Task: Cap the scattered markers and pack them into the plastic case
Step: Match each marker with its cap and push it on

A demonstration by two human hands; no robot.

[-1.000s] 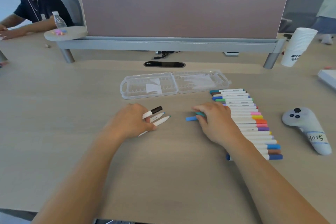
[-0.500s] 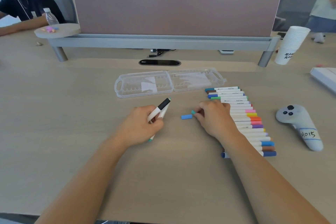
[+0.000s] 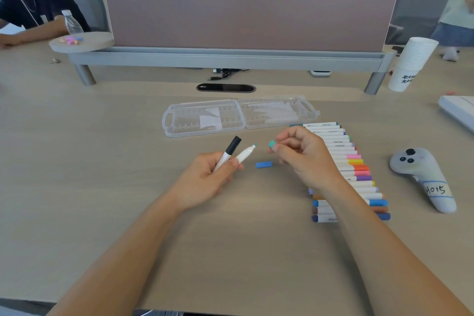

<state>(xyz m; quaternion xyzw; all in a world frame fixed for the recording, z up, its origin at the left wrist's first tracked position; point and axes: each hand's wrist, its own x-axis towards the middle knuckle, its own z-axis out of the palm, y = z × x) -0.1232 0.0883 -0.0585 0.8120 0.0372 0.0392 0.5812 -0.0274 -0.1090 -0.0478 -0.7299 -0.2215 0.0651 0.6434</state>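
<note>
Left hand (image 3: 205, 182) grips a black-capped marker (image 3: 229, 151) and an uncapped teal marker (image 3: 245, 154). Right hand (image 3: 305, 159) pinches the teal cap (image 3: 272, 144) near its tip. The open plastic case (image 3: 205, 118) lies beyond, toward the worktop's (image 3: 102, 174) far edge.

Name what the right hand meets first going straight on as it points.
Probably the tip of the uncapped marker, held in the left hand, just ahead of the teal cap the right hand pinches; depth unclear.

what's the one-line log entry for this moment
left hand: holds black-capped marker, uncapped teal marker | right hand: pinches teal cap | blue cap: on table | case: open
</note>
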